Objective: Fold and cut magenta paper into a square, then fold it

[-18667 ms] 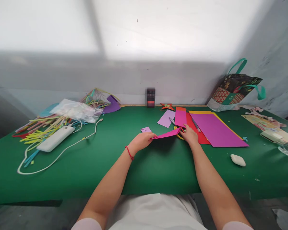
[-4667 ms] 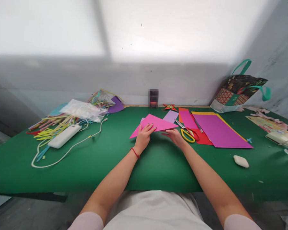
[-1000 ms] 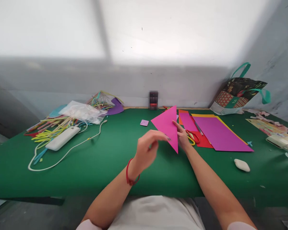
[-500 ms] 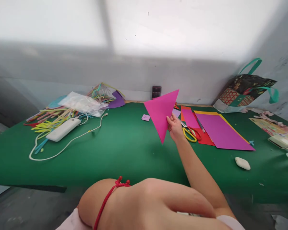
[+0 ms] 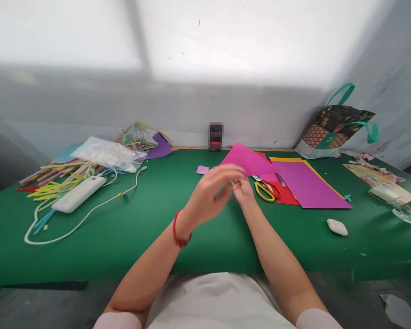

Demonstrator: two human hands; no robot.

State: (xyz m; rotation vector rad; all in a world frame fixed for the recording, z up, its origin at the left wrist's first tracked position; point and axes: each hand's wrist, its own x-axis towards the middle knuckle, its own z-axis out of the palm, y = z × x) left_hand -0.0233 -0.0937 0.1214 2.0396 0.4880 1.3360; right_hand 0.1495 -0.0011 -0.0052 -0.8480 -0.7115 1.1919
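Observation:
A bright pink folded triangle of paper (image 5: pixel 245 157) is tilted above the far middle of the green table. My right hand (image 5: pixel 242 189) pinches its near edge, fingers curled. My left hand (image 5: pixel 207 194), with a red cord bracelet at the wrist, hovers in front and to the left, fingers stretched out and thumb apart; its fingertips overlap my right hand's in view, so I cannot tell whether they touch the paper. Scissors (image 5: pixel 265 192) with yellow and red handles lie just right of my right hand. A small lilac folded paper (image 5: pixel 202 170) rests to the left.
Purple sheets (image 5: pixel 311 183) and red paper (image 5: pixel 287 196) lie at right, with a white case (image 5: pixel 337 227) nearer. A glass dish (image 5: pixel 409 212) and a patterned bag (image 5: pixel 332 130) stand farther right. At left are paper strips (image 5: pixel 51 187), a white power bank (image 5: pixel 78 194) and its cable (image 5: pixel 89 212).
My left arm has swung from close under the camera out over the table to my right hand. The pink paper has tipped from upright to flatter.

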